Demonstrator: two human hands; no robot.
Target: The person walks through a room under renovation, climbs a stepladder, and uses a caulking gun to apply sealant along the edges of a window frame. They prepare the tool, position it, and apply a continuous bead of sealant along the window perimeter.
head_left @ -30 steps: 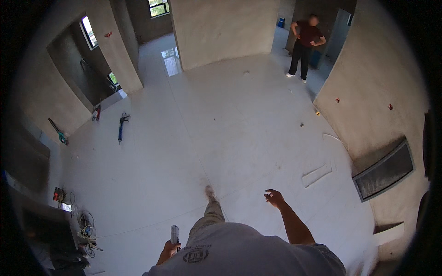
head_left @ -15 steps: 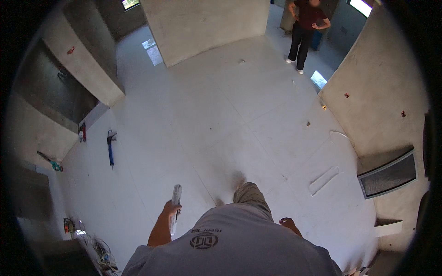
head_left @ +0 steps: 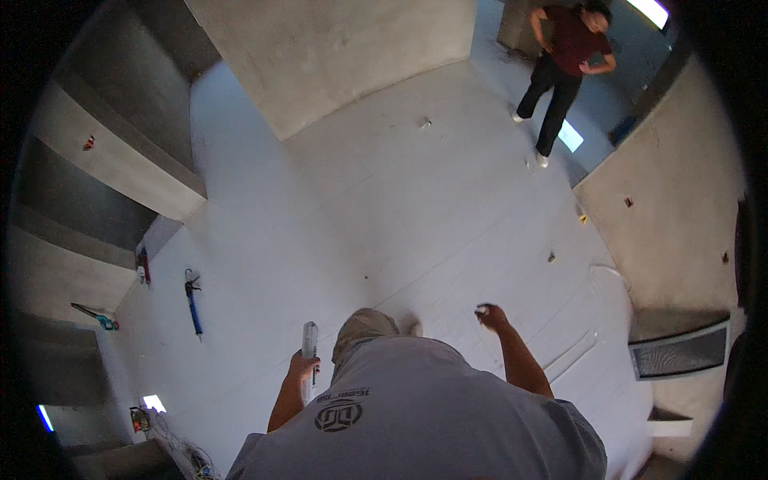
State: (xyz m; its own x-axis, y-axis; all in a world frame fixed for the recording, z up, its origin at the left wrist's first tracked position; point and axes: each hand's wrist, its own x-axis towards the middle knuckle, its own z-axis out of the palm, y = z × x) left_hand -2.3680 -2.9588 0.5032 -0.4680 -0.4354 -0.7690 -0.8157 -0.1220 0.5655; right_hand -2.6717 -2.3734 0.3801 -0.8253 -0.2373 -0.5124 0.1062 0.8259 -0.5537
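My left hand (head_left: pixel 303 367) is wrapped round a pale sealant tube (head_left: pixel 310 339), held nearly upright beside my body. Its upper end rises above my fingers, and the lower part runs down past my wrist. On the other side, my right hand (head_left: pixel 494 317) is held out ahead with the arm bent and the fingers curled closed. Something small and partly whitish shows at the fingertips, too small to name. On the floor to the left lies a blue caulking gun (head_left: pixel 194 302), apart from both hands.
A person (head_left: pixel 566 72) in a dark red top stands at the far right near an opening. Against the left wall are a red tool (head_left: pixel 143 266) and a teal tool (head_left: pixel 104 320). Cables (head_left: pixel 192 454) lie at lower left. A framed mesh panel (head_left: pixel 680 352) leans at the right wall.
My view has moved forward, so the person and the floor items appear nearer. My right hand has swung forward and up from beside my body. The tube stays in my left hand.
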